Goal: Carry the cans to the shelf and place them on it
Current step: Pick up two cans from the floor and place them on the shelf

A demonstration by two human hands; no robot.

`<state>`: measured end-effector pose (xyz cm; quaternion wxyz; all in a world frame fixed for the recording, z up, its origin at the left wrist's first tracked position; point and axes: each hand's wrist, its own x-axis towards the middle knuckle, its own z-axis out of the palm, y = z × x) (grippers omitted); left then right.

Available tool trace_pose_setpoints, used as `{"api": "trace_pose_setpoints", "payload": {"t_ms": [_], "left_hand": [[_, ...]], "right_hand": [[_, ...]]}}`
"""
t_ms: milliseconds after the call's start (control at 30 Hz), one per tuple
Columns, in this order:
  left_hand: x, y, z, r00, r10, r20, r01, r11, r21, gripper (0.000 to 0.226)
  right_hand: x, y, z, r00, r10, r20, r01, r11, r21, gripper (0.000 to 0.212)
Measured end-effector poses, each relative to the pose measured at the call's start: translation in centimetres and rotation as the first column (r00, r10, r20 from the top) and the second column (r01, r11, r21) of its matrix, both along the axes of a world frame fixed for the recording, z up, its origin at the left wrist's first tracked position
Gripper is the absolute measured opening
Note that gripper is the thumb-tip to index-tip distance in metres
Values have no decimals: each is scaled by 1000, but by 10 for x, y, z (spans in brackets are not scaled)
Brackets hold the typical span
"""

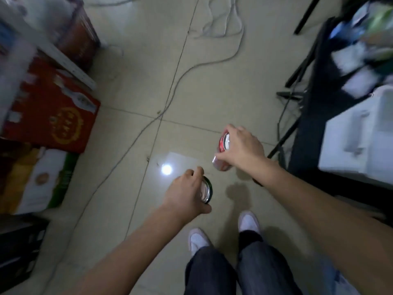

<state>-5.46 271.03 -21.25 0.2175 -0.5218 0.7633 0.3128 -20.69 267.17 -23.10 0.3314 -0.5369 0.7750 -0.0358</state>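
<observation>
The person stood on a pale tiled floor (131,86), looking down at both outstretched bare forearms. The left hand (187,193) was closed around a dark green metal can (207,189), gripping it from the side so that its silvery round end faced toward the right hand. The right hand (242,149) was wrapped from above over a red and white metal can (223,143), which lay tilted in the grip, its silvery end pointing down and toward the person. The two cans were held apart, the red one farther forward and to the right, both above the floor and touching no surface.

Below the hands showed two white shoes (248,222) and dark trouser legs (261,265). A bright spot of reflected light (166,168) sat on the tile just left of the left hand. Thin grey cables (170,90) trailed across the floor from the top of the view. At the left stood a red cardboard box with gold print (57,116), and nearer the person a white, yellow and green carton (42,179). At the right a dark frame (308,124) held blurred white and coloured items that could not be made out.
</observation>
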Motion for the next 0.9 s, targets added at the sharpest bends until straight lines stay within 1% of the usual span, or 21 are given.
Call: {"api": "trace_pose_setpoints", "payload": {"t_ms": [100, 200, 233, 300, 400, 500, 567, 633, 667, 733, 800, 900], "left_hand": [[-17, 15, 130, 984, -177, 19, 177, 984, -3, 68], [-37, 41, 234, 939, -345, 1, 345, 939, 6, 71], [-44, 52, 261, 912, -411, -11, 411, 912, -4, 73], [-60, 74, 307, 831, -557, -10, 556, 830, -36, 75], [-88, 112, 359, 719, -695, -21, 692, 717, -82, 75], [-124, 153, 397, 570, -820, -39, 811, 570, -134, 71], [-154, 185, 422, 437, -898, -50, 877, 438, -196, 65], [-184, 222, 445, 290, -956, -42, 922, 291, -255, 64], [-199, 241, 455, 230, -972, -48, 934, 235, -268, 64], [-230, 283, 470, 143, -984, -103, 949, 166, -268, 62], [-262, 324, 470, 59, -986, -157, 959, 99, -264, 60], [-301, 387, 451, -3, -984, -179, 960, 47, -275, 63]], "right_hand": [[-18, 37, 135, 1000, -1, 15, 1, 999, -38, 57], [-38, 90, 253, 998, -59, 3, 59, 994, -96, 54], [-44, 110, 286, 996, -88, -19, 85, 988, -126, 53], [-55, 156, 342, 982, -181, -60, 167, 969, -184, 53], [-74, 231, 408, 932, -353, -85, 322, 912, -254, 51], [-89, 313, 448, 839, -538, -81, 491, 813, -313, 49], [-96, 368, 465, 756, -652, -65, 596, 726, -344, 49], [-100, 422, 479, 665, -743, -69, 679, 641, -358, 48], [-101, 448, 485, 624, -778, -72, 711, 604, -359, 48], [-106, 502, 492, 542, -838, -61, 774, 526, -351, 49], [-111, 554, 493, 463, -886, -30, 836, 447, -318, 47], [-113, 619, 482, 343, -939, -38, 899, 340, -275, 47]]}}
